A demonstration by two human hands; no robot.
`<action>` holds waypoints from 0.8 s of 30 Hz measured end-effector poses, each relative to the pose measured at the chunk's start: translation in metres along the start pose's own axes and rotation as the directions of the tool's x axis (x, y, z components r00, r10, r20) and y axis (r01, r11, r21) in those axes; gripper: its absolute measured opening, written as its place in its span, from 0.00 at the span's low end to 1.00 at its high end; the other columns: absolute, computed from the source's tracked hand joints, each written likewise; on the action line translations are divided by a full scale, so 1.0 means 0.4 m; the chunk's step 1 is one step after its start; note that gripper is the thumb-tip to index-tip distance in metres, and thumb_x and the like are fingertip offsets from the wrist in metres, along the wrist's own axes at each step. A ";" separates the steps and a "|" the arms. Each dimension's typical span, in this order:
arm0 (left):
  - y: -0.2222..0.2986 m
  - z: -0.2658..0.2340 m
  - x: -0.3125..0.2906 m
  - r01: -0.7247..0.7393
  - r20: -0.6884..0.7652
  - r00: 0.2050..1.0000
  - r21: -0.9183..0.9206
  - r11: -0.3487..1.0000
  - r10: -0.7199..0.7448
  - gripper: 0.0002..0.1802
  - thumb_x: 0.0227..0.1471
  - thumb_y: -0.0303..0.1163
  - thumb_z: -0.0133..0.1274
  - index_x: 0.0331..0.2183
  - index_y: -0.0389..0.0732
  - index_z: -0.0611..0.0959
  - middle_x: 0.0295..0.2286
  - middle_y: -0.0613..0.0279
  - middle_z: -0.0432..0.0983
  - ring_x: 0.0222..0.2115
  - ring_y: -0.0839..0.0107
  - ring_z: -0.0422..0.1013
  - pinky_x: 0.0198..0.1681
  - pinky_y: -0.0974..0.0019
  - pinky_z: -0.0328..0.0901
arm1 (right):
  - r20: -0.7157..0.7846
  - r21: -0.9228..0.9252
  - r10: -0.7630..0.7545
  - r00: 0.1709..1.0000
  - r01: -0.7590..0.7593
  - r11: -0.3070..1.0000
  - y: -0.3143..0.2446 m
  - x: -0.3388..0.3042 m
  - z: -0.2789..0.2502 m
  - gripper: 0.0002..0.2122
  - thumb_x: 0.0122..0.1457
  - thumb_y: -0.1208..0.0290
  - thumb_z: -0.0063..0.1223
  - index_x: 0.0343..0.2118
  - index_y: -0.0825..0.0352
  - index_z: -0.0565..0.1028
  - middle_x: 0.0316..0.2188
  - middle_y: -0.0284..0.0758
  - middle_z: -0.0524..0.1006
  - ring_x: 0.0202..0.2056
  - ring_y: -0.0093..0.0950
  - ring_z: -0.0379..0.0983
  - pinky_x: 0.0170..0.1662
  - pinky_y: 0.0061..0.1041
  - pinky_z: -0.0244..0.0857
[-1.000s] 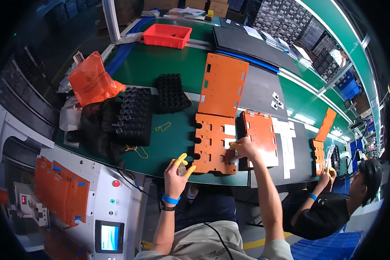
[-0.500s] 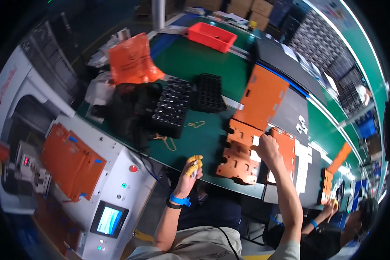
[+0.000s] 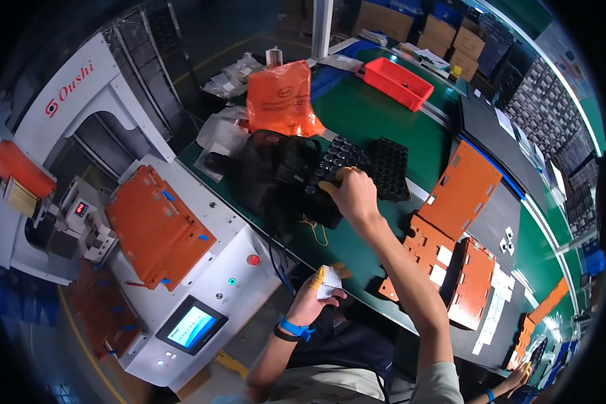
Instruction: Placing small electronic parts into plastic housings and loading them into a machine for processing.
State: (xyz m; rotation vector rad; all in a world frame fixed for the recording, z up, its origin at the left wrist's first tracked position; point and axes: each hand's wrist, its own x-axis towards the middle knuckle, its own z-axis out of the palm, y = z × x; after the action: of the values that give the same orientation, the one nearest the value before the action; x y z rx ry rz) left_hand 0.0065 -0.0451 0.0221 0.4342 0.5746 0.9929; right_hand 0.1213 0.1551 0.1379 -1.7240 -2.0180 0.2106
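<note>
My left hand (image 3: 314,296), with yellow covers on its fingers, grips a small flat white piece (image 3: 329,283) in front of the table edge. My right hand (image 3: 357,196) reaches over a black tray (image 3: 341,153) of round compartments, its covered fingers bent together at the tray; anything between them is hidden. A second black tray (image 3: 389,168) stands to the right of it. An orange slotted fixture (image 3: 424,246) lies near the table's front edge, partly behind my right forearm, with white pieces (image 3: 441,264) on it.
A grey machine with a screen (image 3: 192,324) and an orange plate (image 3: 156,225) stands at left. An orange bag (image 3: 284,101), a red bin (image 3: 397,84) and a yellow rubber band (image 3: 318,230) are on the table. Another person's hand (image 3: 518,376) is at lower right.
My right hand has moved from the orange fixture left to the black tray. The white piece in my left hand now shows more clearly. The whole view has swung left.
</note>
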 end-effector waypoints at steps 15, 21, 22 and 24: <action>0.010 -0.008 -0.017 -0.165 0.060 0.983 -0.128 0.978 0.174 0.26 0.63 0.39 0.49 0.59 0.40 0.69 0.54 0.55 0.71 0.49 0.56 0.74 0.53 0.59 0.70 | 0.030 -0.277 -0.185 0.982 0.186 0.943 -0.038 0.030 -0.010 0.07 0.44 0.72 0.54 0.22 0.70 0.79 0.26 0.47 0.80 0.28 0.44 0.80 0.32 0.39 0.75; 0.047 -0.009 -0.029 -0.222 0.115 0.959 -0.253 0.942 0.257 0.36 0.60 0.46 0.53 0.63 0.41 0.64 0.52 0.56 0.72 0.40 0.69 0.75 0.46 0.65 0.71 | -0.157 0.103 -0.150 0.976 0.167 0.981 -0.032 -0.102 -0.108 0.12 0.46 0.67 0.60 0.27 0.73 0.78 0.27 0.49 0.79 0.26 0.44 0.79 0.30 0.37 0.73; 0.048 -0.007 -0.029 -0.245 0.088 0.959 -0.233 0.941 0.271 0.39 0.57 0.48 0.56 0.63 0.42 0.64 0.51 0.60 0.73 0.33 0.77 0.71 0.38 0.70 0.68 | -0.114 0.287 -0.074 0.991 0.104 0.952 -0.035 -0.149 -0.121 0.10 0.49 0.68 0.61 0.26 0.73 0.79 0.22 0.44 0.78 0.24 0.36 0.78 0.30 0.32 0.70; 0.045 0.015 -0.031 -0.313 0.079 0.939 -0.214 0.926 0.335 0.40 0.54 0.47 0.60 0.62 0.41 0.66 0.50 0.63 0.73 0.31 0.79 0.69 0.33 0.73 0.64 | 0.095 0.711 -0.139 0.986 0.031 0.703 -0.019 -0.249 -0.158 0.08 0.53 0.75 0.62 0.33 0.72 0.78 0.26 0.33 0.80 0.28 0.17 0.74 0.33 0.20 0.70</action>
State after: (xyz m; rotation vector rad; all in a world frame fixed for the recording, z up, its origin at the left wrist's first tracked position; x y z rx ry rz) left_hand -0.0067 -0.0478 0.0405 0.4126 0.2993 1.3211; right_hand 0.1522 0.0462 0.1713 -1.1292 -1.7461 0.9717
